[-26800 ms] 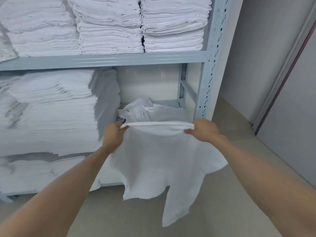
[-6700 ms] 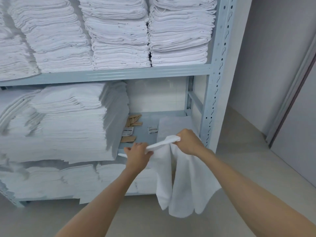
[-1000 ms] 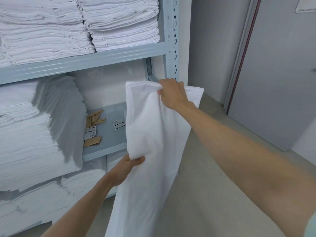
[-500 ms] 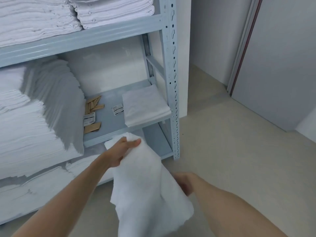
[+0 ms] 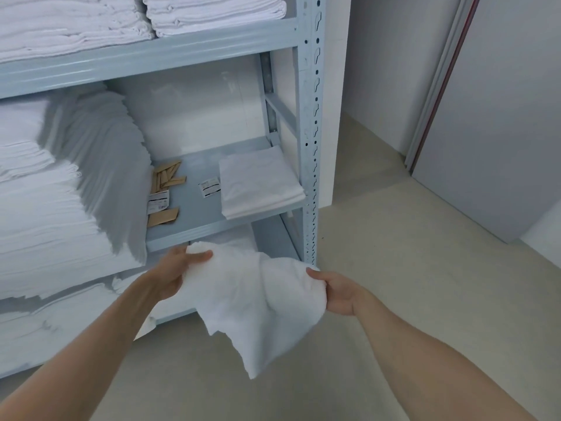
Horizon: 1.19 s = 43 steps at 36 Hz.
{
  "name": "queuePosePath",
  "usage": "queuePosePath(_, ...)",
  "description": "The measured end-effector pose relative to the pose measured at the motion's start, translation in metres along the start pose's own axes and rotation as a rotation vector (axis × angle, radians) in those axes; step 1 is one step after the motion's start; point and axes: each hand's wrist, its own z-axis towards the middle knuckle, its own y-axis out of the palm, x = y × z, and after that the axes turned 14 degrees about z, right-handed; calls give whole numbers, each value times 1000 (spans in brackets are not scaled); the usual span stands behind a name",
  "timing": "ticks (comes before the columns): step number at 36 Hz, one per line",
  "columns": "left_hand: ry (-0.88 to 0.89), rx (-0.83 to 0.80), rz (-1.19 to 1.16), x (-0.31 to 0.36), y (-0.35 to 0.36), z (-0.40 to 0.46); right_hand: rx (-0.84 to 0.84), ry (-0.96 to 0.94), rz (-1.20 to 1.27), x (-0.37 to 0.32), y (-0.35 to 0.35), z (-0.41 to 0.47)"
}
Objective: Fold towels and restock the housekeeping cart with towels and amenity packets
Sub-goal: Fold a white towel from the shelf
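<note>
A pale blue metal shelf rack [image 5: 311, 123] stands against a white wall, on a beige floor [image 5: 409, 253]; a grey door [image 5: 501, 117] with a red-edged frame is at the right.

Top shelf: stacks of folded white towels [image 5: 212, 13] fill the visible width.

Middle shelf [image 5: 194, 214]:
- A tall leaning stack of white linen [image 5: 60, 192] occupies the left side.
- One folded towel [image 5: 258, 180] lies flat at the right end, just beside the upright post.
- Brown paper packets [image 5: 165, 177] lie near the tall stack; two white printed packets [image 5: 209, 186] lie between the brown packets and the folded towel. The print is too small to read.

Lower shelf: more white linen [image 5: 45, 323] is stacked at the left.

In front of the rack, below the middle shelf edge, an unfolded white towel [image 5: 258, 299] hangs in the air between both hands, bunched and creased, with its lower corner pointing down toward the floor.

Grip state:
- Left hand [image 5: 177, 275]: fingers curled round the towel's upper left edge, thumb on top of the cloth.
- Right hand [image 5: 340, 293]: thumb and fingers pinching the towel's right edge, palm facing inward.

Both forearms are bare and extend from the lower frame corners.
</note>
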Motion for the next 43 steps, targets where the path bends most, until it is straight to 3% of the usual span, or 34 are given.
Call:
queuePosePath(6,187,-180,12,-11,-19,-8,-183,-253,152,-11,31,2)
queuePosePath(12,226,78,2,-2,-14,-7,-223,-333,92,-47,58,-5)
queuePosePath(18,204,130,-175,-8,20,1,-59,-215,-247,-45,30,-9)
queuePosePath(22,126,174,-180,-16,24,5,82,-244,-261,-28,17,-13)
queuePosePath(30,6,375,-148,-26,2,-1,160,-361,-335,-27,63,-9)
queuePosePath(35,91,400,-188,-25,-18,-10,225,-471,-267,-42,86,-16)
queuePosePath(43,150,369,-221,-42,-17,-18,241,-481,-320,-37,86,-25)
